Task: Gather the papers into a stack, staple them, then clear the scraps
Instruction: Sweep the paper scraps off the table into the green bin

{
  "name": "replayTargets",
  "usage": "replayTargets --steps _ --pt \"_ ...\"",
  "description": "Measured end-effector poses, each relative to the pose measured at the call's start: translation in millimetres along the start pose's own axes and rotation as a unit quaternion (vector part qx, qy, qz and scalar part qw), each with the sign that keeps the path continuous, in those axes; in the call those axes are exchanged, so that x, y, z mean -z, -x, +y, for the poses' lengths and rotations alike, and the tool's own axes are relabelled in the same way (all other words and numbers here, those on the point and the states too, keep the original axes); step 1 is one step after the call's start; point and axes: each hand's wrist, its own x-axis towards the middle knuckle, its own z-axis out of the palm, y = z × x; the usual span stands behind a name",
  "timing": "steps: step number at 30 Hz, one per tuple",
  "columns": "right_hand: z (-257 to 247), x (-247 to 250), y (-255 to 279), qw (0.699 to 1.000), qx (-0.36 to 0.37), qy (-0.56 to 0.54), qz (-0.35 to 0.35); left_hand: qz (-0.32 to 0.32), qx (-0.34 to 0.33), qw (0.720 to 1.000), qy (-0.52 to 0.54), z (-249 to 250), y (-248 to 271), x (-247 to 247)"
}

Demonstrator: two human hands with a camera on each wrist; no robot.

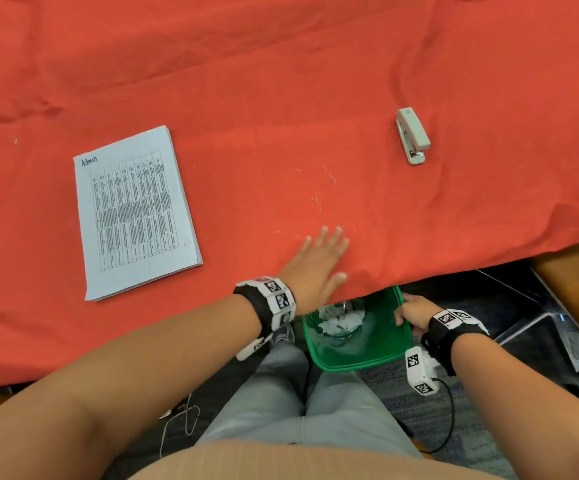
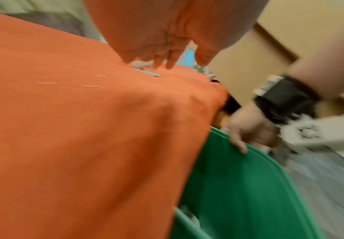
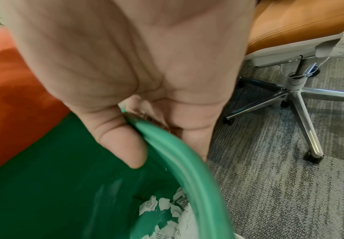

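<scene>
Papers [image 1: 135, 213] stacked on red tablecloth [image 1: 281, 81], left hand [image 1: 316, 261] flat; right hand [image 1: 414, 313] gripping green bin [image 1: 367, 355], grey carpet [image 3: 289, 177]

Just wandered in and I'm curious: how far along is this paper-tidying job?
Nearly finished. The papers lie in one squared stack and the stapler is set aside, though no staple is visible. Torn scraps already sit in the green bin. Now the right hand holds the bin's rim below the table edge while the flat left hand rests on the red cloth. Left: the small bits beyond its fingers.
</scene>
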Motion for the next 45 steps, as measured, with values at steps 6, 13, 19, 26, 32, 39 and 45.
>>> replayTargets --steps 6,13,19,26,32,39,45 --pt "6 0 -21 1.000 -0.008 -0.007 -0.002 0.030 0.237 0.970 0.035 -51 -22 3" --pt "19 1 -32 0.999 -0.029 -0.042 0.005 -0.007 0.168 0.986 0.009 -14 -57 -13" --pt "41 8 -57 0.998 -0.022 -0.051 -0.011 -0.129 -0.046 0.988 -0.064 26 -39 -39" --pt "23 7 -32 0.999 -0.021 -0.036 -0.009 -0.134 -0.153 0.978 -0.039 23 -25 1" --pt "24 9 -46 0.999 -0.026 -0.032 0.006 -0.007 0.065 0.998 0.006 -72 -89 72" --pt "26 11 -48 0.999 -0.030 -0.024 0.009 0.013 0.111 0.994 -0.010 -109 -130 62" --pt "21 12 -38 0.999 -0.042 -0.022 0.014 -0.054 -0.009 0.997 -0.053 -67 -126 41"
